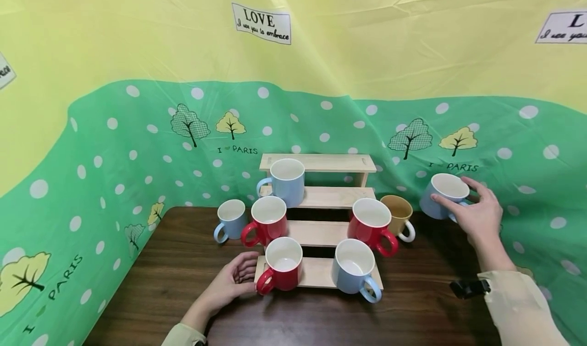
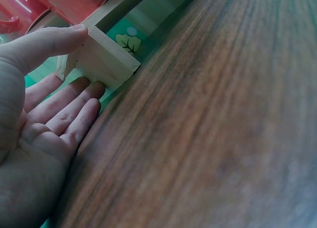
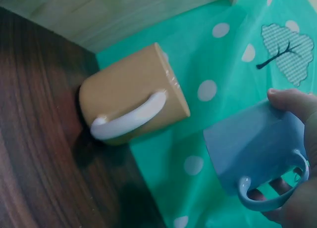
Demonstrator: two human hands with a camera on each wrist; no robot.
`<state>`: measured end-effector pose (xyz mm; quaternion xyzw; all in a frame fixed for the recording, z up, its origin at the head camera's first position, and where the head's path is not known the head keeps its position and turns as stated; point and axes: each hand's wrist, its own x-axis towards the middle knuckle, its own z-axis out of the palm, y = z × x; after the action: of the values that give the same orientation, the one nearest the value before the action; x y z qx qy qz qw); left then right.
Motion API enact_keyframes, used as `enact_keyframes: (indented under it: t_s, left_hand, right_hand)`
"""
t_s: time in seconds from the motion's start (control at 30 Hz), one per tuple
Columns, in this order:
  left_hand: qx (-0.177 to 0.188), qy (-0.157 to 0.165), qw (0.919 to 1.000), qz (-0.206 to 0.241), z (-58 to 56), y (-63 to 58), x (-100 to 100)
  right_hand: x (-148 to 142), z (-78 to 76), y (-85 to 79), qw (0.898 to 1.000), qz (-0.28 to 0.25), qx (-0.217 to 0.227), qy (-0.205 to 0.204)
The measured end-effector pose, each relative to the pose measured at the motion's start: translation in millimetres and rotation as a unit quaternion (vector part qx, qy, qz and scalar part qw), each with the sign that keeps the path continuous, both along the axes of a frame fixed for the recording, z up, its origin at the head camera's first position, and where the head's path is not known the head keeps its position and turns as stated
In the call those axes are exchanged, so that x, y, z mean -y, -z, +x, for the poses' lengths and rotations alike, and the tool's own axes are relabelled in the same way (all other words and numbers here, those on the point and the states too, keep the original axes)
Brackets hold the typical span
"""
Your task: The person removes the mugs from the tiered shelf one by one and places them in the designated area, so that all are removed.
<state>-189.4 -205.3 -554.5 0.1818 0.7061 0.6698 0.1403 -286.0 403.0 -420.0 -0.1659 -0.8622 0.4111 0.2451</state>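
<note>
My right hand [image 1: 483, 212] grips a light blue mug [image 1: 433, 206], thumb at the near rim and fingers on the far side, its handle turned in under my palm. I have it up off the table [image 1: 174, 274], to the right of the wooden rack [image 1: 318, 232] and just in front of the green backdrop [image 1: 504, 183]. My left hand [image 1: 225, 284] lies with loosely bent fingers at the rack's front left corner, the thumb touching the wood; the dim wrist view leaves me unsure whether the forefinger touches it too. Nearest my raised mug, a tan mug [image 3: 126, 89] with a white handle stands on the table beside the rack. The front step carries a red mug [image 1: 290, 278] on the left and a blue mug [image 1: 346, 274] on the right. On the second step stand another red mug [image 1: 272, 230] at the left and a third red mug [image 1: 362, 229] at the right. A second blue mug [image 1: 291, 191] sits left on the third step, and a third blue mug [image 1: 234, 227] stands on the table beyond my left hand.
</note>
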Motion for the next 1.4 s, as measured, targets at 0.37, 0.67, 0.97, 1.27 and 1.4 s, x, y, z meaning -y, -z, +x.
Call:
enact_keyframes:
  t_s: [0.37, 0.67, 0.97, 1.27, 1.4]
  left_hand:
    - [-0.011, 0.008, 0.9998, 0.012, -0.9, 2.2, 0]
    - [-0.009, 0.006, 0.9999, 0.009, -3.5, 2.1, 0]
    - [0.014, -0.009, 0.9998, -0.012, -3.1, 3.5, 2]
    - [0.014, -0.009, 0.9998, -0.014, -3.5, 3.1, 0]
    - [0.016, -0.010, 0.9997, -0.014, -2.6, 2.1, 0]
  right_hand:
    - [-8, -3.0, 25.3, 0.999, 0.023, 0.043, -0.020]
    - [-8, -7.7, 46.9, 0.998, 0.039, 0.038, -0.023]
    - [-9, -10.4, 66.7, 0.997, 0.048, 0.059, -0.022]
    - [-11, -10.4, 76.7, 0.996, 0.053, 0.065, -0.026]
    - [-11, -10.6, 81.3, 0.997, 0.043, 0.064, -0.025]
